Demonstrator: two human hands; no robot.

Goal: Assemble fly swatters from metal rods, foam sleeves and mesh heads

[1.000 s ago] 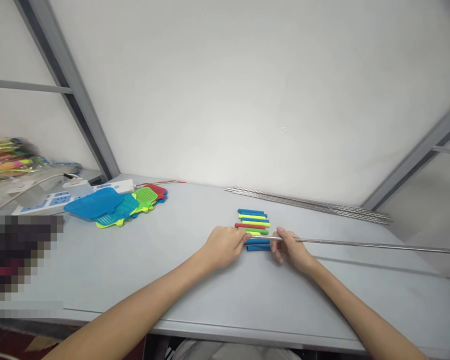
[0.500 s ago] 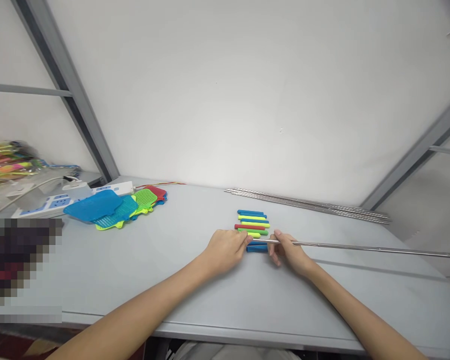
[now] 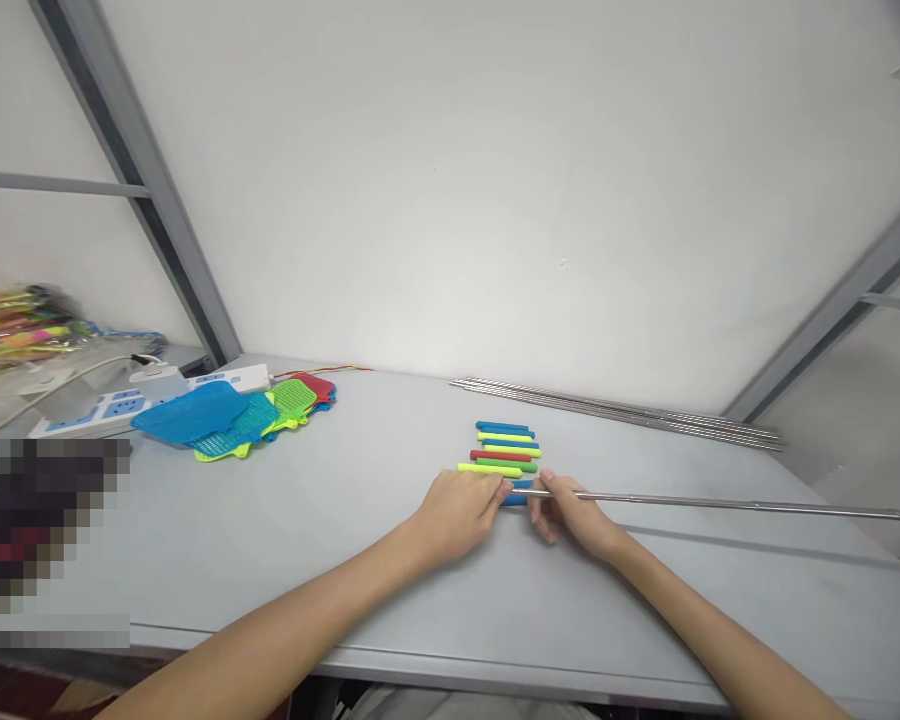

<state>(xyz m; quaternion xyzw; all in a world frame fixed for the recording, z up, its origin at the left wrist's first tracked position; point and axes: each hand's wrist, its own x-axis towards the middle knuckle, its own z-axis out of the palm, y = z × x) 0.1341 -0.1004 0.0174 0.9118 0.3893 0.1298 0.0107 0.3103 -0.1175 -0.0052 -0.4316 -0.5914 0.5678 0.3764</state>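
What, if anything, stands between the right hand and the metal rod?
Nothing visible does: the right hand is directly on the metal rod. The red tube lies beyond them, towards the wall, not in between.

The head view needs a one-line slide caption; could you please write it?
Left hand and right hand hold a metal rod near colored sticks on a gray table.
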